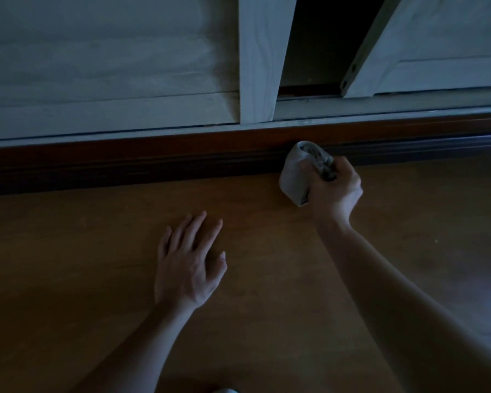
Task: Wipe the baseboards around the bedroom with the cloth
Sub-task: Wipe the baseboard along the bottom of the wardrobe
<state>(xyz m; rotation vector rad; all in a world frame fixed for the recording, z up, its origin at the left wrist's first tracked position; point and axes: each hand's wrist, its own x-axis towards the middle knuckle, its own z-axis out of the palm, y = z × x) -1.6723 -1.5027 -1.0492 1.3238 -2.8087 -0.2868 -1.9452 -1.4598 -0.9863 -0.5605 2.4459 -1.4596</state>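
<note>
On the brown wooden floor (97, 251), the left hand (186, 265) lies flat with its fingers straight and spread. Farther away, the right hand (333, 188) grips a bunched pale grey cloth (296, 171) in a closed fist. The top of the cloth touches the dark reddish-brown wooden baseboard (153, 163). Behind it stand pale wooden sliding doors (111, 66), partly open.

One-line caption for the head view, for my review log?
Right hand holds a bunched cloth at the dark baseboard below sliding doors; left hand rests flat on the wood floor.
</note>
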